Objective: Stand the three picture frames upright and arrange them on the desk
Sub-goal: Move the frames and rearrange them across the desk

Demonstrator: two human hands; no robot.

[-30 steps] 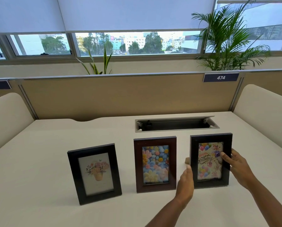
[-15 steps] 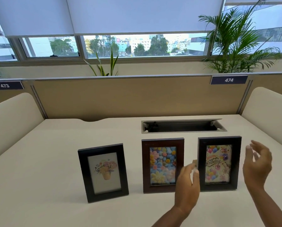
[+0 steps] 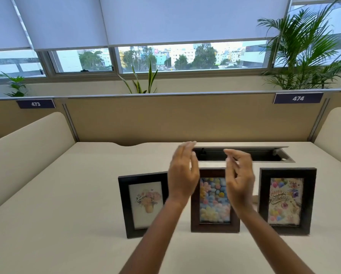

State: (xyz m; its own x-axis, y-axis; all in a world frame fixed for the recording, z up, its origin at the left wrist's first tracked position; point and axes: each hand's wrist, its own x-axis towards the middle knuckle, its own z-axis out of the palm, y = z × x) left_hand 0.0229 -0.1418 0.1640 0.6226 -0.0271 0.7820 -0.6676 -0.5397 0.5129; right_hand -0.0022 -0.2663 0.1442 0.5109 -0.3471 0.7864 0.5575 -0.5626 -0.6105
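Note:
Three picture frames stand upright in a row on the cream desk (image 3: 66,224). At the left is a black frame with a flower-pot print (image 3: 142,204). A brown frame with pastel flowers (image 3: 215,206) stands in the middle, and a black "Happy Birthday" frame (image 3: 286,200) at the right. My left hand (image 3: 183,175) and my right hand (image 3: 238,177) are raised side by side in front of the middle frame's upper part, palms facing each other, fingers apart, holding nothing. They hide the middle frame's top corners.
An open cable tray slot (image 3: 264,155) lies in the desk behind the frames. A tan partition (image 3: 165,119) with labels 473 and 474 runs across the back, with padded side dividers (image 3: 27,139) left and right. Plants stand behind the partition.
My right hand let go of the birthday frame. Both hands rose and came together over the middle frame. The view shifted left, so the frames now sit further right.

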